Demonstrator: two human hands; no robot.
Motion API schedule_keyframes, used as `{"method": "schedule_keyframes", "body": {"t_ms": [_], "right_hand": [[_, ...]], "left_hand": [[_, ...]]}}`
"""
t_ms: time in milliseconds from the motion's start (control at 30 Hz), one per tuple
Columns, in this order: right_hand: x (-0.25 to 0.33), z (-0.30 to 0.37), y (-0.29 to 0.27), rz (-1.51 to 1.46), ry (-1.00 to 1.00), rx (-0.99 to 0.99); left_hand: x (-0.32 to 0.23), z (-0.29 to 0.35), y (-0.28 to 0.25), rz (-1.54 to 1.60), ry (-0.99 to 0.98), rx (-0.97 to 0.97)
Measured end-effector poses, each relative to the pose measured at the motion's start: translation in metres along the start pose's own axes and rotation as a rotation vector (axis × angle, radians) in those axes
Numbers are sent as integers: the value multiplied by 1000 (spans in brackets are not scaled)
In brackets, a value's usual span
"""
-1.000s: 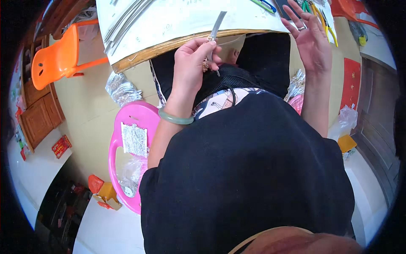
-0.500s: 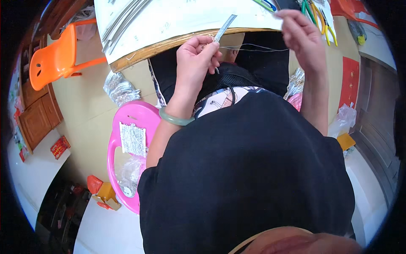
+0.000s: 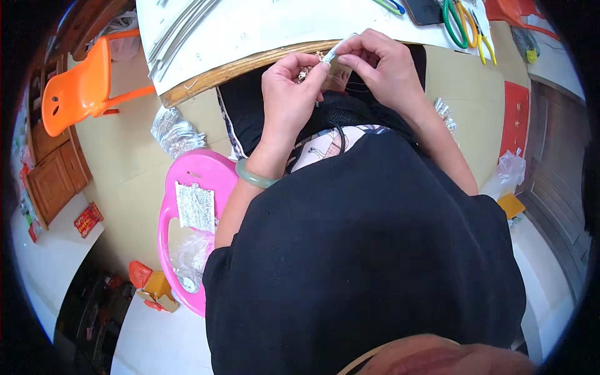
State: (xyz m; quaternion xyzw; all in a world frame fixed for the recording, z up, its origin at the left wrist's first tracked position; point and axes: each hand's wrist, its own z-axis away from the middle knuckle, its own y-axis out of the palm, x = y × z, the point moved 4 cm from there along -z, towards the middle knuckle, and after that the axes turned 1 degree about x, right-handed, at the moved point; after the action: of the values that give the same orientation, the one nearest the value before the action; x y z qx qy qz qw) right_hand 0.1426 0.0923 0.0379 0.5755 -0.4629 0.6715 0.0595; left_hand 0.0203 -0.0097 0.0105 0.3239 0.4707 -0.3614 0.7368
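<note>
My left hand [image 3: 289, 87] is closed in a pinch on a narrow silvery strip [image 3: 332, 52], just beyond the table's front edge, above my lap. Small gold-coloured trinkets [image 3: 304, 74] show between its fingers, their exact kind too small to tell. My right hand [image 3: 392, 70] is brought close on the other side, thumb and forefinger bent together at the strip's upper part. Whatever its fingertips grip is hidden. A pale green bangle [image 3: 257, 175] circles my left wrist.
On the white-covered table [image 3: 262, 28] lie grey strips [image 3: 187, 37], green-handled scissors [image 3: 454, 25], yellow-handled pliers [image 3: 483, 44] and a dark flat object [image 3: 424, 10]. A pink stool [image 3: 197, 164] at my left bears a card wound with silvery cord [image 3: 195, 206]. An orange chair [image 3: 78, 87] stands farther left.
My right hand has come down and left from beside the table edge to the strip in my left hand. The thin thread stretched between the hands earlier no longer shows clearly. My left hand has barely moved.
</note>
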Motion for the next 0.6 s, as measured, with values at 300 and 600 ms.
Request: {"method": "schedule_keyframes", "body": {"t_ms": [300,600], "right_hand": [[-1,1,3,3,-3,24],[-4,2,9,-54,57,26]], "left_hand": [[0,1,-1,-2,-4,-9],[-1,1,-2,-32,10,-13]]}}
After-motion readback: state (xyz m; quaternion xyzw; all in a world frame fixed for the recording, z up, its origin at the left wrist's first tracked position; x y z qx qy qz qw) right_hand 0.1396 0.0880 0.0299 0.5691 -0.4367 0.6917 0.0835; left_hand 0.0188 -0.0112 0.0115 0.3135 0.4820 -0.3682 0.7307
